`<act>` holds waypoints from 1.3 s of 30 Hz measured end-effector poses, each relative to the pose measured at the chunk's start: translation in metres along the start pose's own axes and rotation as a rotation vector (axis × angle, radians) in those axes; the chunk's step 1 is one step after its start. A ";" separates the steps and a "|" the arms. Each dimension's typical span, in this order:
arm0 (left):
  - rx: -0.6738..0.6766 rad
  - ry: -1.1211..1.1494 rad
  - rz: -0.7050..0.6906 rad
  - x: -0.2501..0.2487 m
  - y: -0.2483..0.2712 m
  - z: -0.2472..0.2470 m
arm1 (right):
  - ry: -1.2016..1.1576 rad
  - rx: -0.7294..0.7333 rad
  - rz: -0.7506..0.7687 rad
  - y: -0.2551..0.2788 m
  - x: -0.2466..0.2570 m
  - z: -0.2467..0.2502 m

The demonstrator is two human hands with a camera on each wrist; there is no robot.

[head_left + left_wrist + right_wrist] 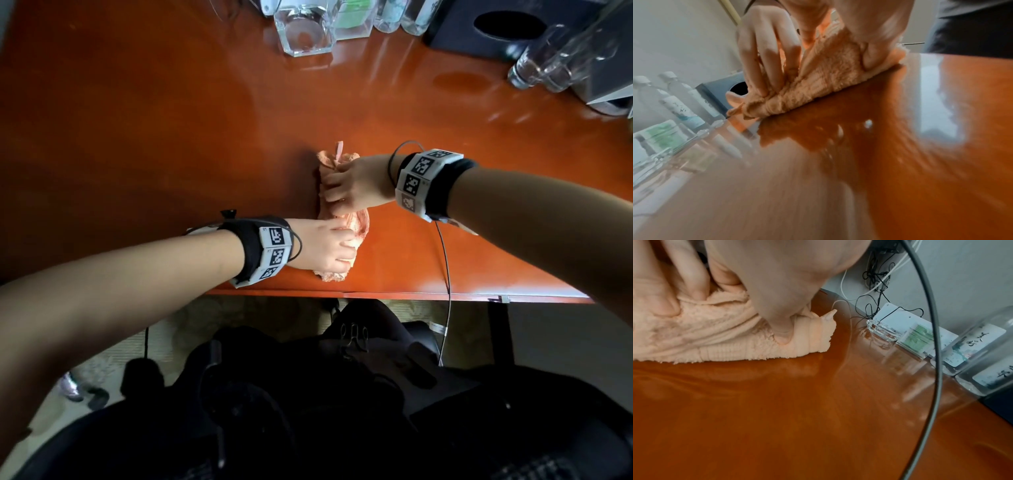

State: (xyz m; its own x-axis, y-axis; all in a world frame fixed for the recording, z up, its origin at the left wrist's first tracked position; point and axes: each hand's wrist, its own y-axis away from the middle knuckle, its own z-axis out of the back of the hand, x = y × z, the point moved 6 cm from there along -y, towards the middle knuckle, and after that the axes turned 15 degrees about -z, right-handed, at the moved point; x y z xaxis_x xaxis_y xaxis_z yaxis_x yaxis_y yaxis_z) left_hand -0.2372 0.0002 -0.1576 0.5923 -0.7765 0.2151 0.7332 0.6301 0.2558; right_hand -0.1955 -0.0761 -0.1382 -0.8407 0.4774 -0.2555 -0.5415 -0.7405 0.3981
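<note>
1. Centrally on the glossy reddish-brown table (171,137), close to its near edge, lies a peach-pink cloth (359,224).
2. Cloth bunched into a long, uneven roll running away from the person. Pile is fluffy and short. Surface is gathered into deep creases and folds.
3. Right wrist view: a ribbed band runs along one end of the cloth (807,339), and a small pointed tab stands up beside it. Head view shows the same tab at the far end.
4. Left hand (329,248) holds the near end, fingers curled over the bundle. Left wrist view shows a digit pressed deep into the pile.
5. Right hand (356,186) grips the far part, fingers bent down into the folds and thumb dug into the ribbed end.
6. Underside of the cloth touches the table; its reflection shows in the polish.
7. Well apart, at the far edge: a square clear glass (305,31) and a dark box (496,27).
</note>
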 end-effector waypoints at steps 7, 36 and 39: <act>-0.035 -0.037 0.026 -0.019 0.030 -0.002 | -0.005 -0.170 -0.001 -0.032 0.000 0.022; 0.170 0.119 0.334 -0.094 0.184 -0.021 | 0.021 -0.152 0.111 -0.179 0.003 0.096; 0.142 0.150 0.358 -0.103 0.193 -0.024 | 0.057 -0.197 0.152 -0.191 0.007 0.099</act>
State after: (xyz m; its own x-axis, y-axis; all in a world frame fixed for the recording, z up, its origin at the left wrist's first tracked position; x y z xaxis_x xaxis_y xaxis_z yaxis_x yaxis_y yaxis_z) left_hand -0.1482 0.2015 -0.1529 0.8513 -0.4939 0.1770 0.4250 0.8471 0.3191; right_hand -0.0978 0.1153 -0.1285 -0.9080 0.3306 -0.2573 -0.3942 -0.8821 0.2578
